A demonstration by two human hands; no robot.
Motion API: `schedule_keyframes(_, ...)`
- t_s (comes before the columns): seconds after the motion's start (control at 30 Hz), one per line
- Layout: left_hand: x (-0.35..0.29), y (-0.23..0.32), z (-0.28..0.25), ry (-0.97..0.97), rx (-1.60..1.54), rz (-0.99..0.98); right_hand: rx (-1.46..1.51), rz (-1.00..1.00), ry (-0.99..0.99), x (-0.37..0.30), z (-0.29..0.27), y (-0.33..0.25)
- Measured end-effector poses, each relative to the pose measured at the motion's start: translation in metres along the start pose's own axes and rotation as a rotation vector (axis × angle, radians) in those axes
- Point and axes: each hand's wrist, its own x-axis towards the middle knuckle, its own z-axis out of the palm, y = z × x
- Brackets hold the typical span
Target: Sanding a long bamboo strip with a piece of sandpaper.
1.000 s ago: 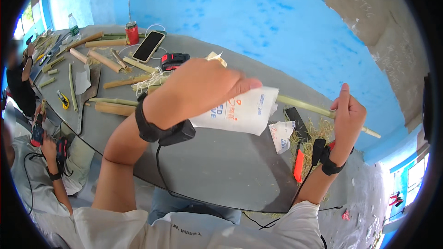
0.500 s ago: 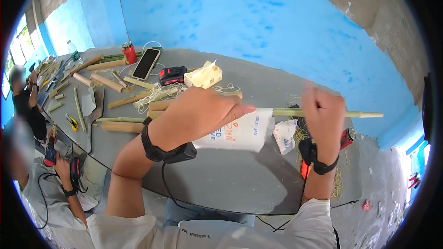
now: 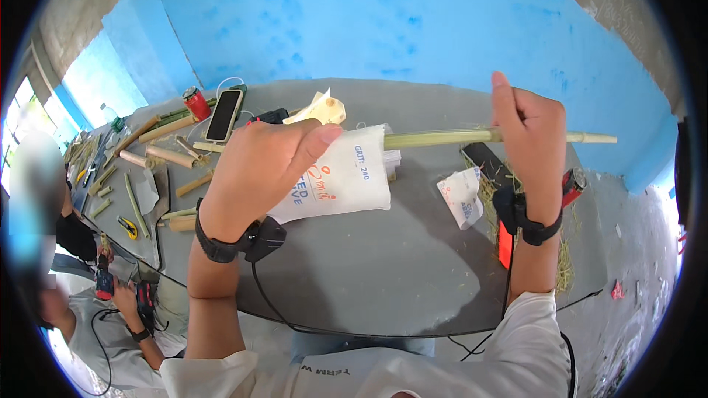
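Observation:
A thin green bamboo stick (image 3: 435, 138) is held level above the table. Around its left part lies a folded sheet of sandpaper (image 3: 369, 184), white printed backing outward. My left hand (image 3: 254, 169) is closed on the sandpaper and the stick inside it, thumb lying along the top; the stick's left end is hidden. Farther right, the fingers of my right hand (image 3: 537, 129) are wrapped round the stick, thumb pointing up. The stick's pale right end sticks out past this hand. Both wrists wear black straps with small devices.
On the grey table (image 3: 354, 273) are bamboo tubes (image 3: 169, 156), a phone (image 3: 223, 116), a red can (image 3: 195, 103), a tissue pack (image 3: 321, 112), a yellow utility knife (image 3: 127, 227) and a torn sandpaper piece (image 3: 461, 195). At left, another person holds a power drill (image 3: 105, 284).
My left hand has drawn the sandpaper leftward, baring more of the stick between my hands. My right hand is slightly higher and farther right, its thumb now raised. The view has shifted a little.

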Motion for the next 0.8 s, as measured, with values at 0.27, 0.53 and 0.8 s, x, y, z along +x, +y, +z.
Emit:
schedule_keyframes(0.27,0.0,-0.009,0.007,0.166,-0.027,0.058,0.066,0.041,0.031,-0.001,0.0,0.006)
schedule_keyframes(0.53,0.0,-0.009,0.011,0.202,-0.038,0.015,0.093,0.005,-0.196,-0.007,0.007,0.019)
schedule_keyframes(0.8,0.003,-0.01,0.012,0.034,-0.014,-0.054,0.089,-0.01,-0.2,-0.007,0.008,0.013)
